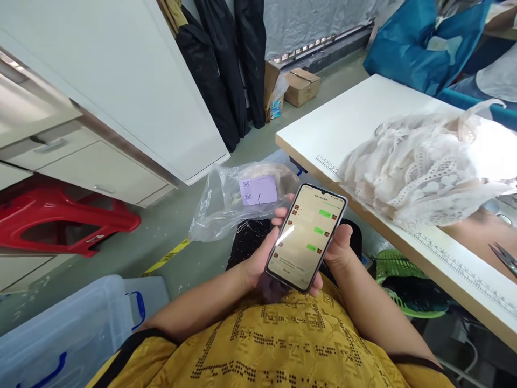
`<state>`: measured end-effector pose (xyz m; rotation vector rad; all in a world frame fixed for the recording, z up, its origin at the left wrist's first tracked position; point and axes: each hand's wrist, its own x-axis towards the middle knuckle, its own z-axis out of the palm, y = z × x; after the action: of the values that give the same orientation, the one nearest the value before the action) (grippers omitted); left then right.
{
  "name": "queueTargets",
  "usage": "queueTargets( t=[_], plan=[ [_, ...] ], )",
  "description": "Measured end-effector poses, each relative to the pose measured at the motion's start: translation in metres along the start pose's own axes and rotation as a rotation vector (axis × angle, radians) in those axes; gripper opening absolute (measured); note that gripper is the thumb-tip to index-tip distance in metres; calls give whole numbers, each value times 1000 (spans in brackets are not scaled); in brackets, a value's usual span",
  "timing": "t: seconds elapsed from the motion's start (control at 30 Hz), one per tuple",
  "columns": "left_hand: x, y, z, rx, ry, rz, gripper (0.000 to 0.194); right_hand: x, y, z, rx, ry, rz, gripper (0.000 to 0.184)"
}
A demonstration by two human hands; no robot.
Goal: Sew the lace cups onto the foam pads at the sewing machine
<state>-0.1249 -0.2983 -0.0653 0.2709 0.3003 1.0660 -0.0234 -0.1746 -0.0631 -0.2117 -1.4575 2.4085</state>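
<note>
A smartphone (306,237) with a lit chat screen is held tilted above my lap. My left hand (262,253) grips its left edge, with some fingers showing past the upper left side. Along the right edge lies my right hand (337,248), its thumb up beside the phone and fingertips showing under the lower right corner. Just beyond the phone is a clear plastic bag (216,202) with a purple label (258,191) that bears printed codes and a pen mark. What the bag holds is hard to make out.
White lace fabric (420,156) is heaped on the white table (335,121) at right, near scissor-like metal tips (504,256). A green basket (398,264) stands below. At left are a red stool (60,215) and a clear plastic bin (72,328). Cardboard boxes (302,86) lie behind.
</note>
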Motion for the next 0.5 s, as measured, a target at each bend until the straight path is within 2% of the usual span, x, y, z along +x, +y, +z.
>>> queueTargets(
  t=[0.1,0.27,0.4,0.5],
  plan=[
    [2,-4,1,33,-12,10,99,-7,6,4,188,-10,-41,98],
    [4,-11,0,52,-14,51,90,-14,5,14,258,28,-26,98],
    [2,-12,-1,57,14,87,88,-13,2,17,188,132,-10,95],
    [-4,-8,-4,100,59,160,90,-16,10,9,30,258,2,87]
  ],
)
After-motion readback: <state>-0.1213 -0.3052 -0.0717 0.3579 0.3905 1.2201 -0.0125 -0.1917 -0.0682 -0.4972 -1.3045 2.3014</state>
